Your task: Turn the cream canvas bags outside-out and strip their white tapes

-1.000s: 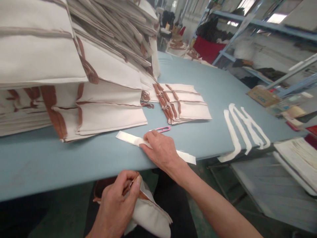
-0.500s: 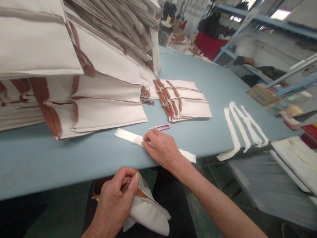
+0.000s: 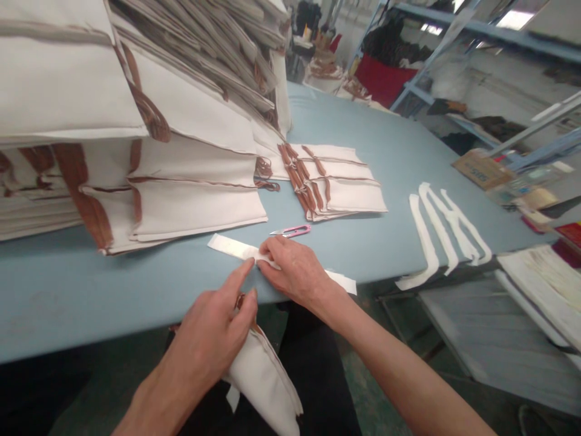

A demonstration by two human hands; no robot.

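Note:
My right hand [image 3: 295, 266] is closed with fingertips and thumb on a white strip [image 3: 230, 247], which lies flat near the table's edge and passes under the palm. My left hand [image 3: 206, 336] grips a cream fabric piece with brown trim [image 3: 267, 378] over my lap. Its index finger stretches up to the strip, close beside my right fingertips; whether it presses on the strip I cannot tell. Just beyond my right hand lies a pair of pink-handled thread snips [image 3: 294, 231]. The part of the fabric inside my left palm is hidden.
Stacked cream fabric pieces with brown trim [image 3: 200, 206] fill the left of the blue table [image 3: 149, 290]. A smaller bundle [image 3: 349, 181] lies beyond the snips. Several white strips [image 3: 426, 242] hang near the right edge. A cardboard box [image 3: 482, 169] stands farther right.
My left hand has risen toward the table, with its index finger now extended to the white strip. The fabric piece came along and tilts downward. My right hand stays on the strip.

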